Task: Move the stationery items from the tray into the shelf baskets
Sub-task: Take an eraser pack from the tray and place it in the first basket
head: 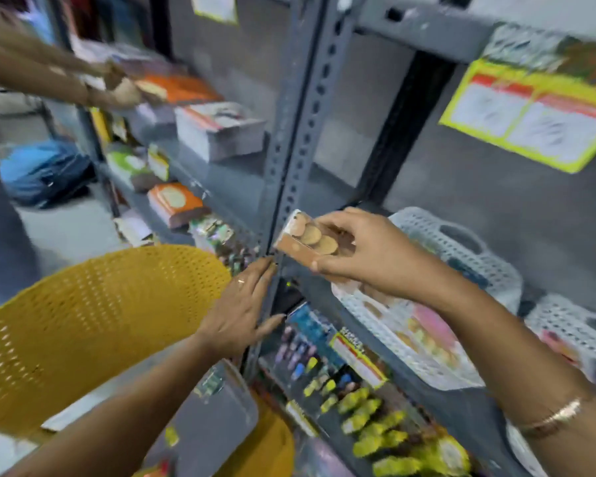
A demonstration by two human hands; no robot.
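Note:
My right hand holds a small brown pack of round tan discs in clear wrap, raised in front of the grey shelf upright. Just below and right of it, a white perforated basket on the shelf holds pink and yellow items. My left hand is empty, fingers spread flat near the upright. A grey tray lies low beneath my left forearm, on the seat of a yellow chair, with a few small items on it.
A second white basket stands at the right edge. The lower shelf holds blue and yellow packets. Left shelves carry orange and white boxes. Another person's arm reaches in at the upper left. A yellow-bordered poster hangs upper right.

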